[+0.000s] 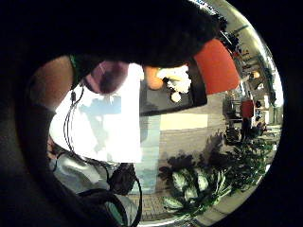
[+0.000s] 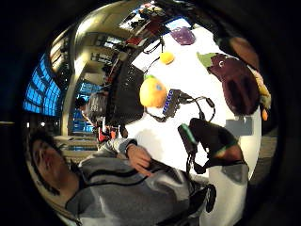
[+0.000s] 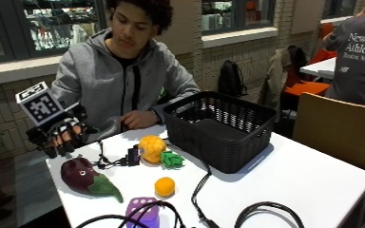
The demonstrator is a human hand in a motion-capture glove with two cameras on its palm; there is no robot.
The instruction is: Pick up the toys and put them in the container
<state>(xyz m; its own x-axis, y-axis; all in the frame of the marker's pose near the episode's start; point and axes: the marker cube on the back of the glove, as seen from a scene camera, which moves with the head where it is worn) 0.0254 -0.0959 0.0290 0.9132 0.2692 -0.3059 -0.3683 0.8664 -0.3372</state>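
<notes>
Landmark: black basket (image 3: pixel 224 128) — a mesh container standing on the white table (image 3: pixel 309 183), in front of the seated person in a grey hoodie.
Right hand: the gloved right hand (image 3: pixel 61 133) is raised off the table's far corner, well apart from the basket, out past the eggplant; its fingers hang loosely curled and nothing shows between them — it holds no toy.
Bare hand: the other hand (image 3: pixel 138 118) rests on the table edge just beside the basket, on the person's side.
Eggplant toy: purple plush eggplant (image 3: pixel 81 176) with a green stem lies on the table well apart from the basket, below the gloved hand; in the thumb-side palm view it lies on the white top (image 2: pixel 237 84).
Pineapple toy: yellow plush pineapple (image 3: pixel 152 148) with green leaves lies just beside the basket's near wall, not inside it.
Small orange ball: orange ball (image 3: pixel 164 186) sits on the table near the basket, in front of the pineapple.
Purple toy: a purple dotted toy (image 3: pixel 142 211) lies at the table's front edge, further from the basket than the ball, with black cables over it.
Basket contents: no toy shows inside.
</notes>
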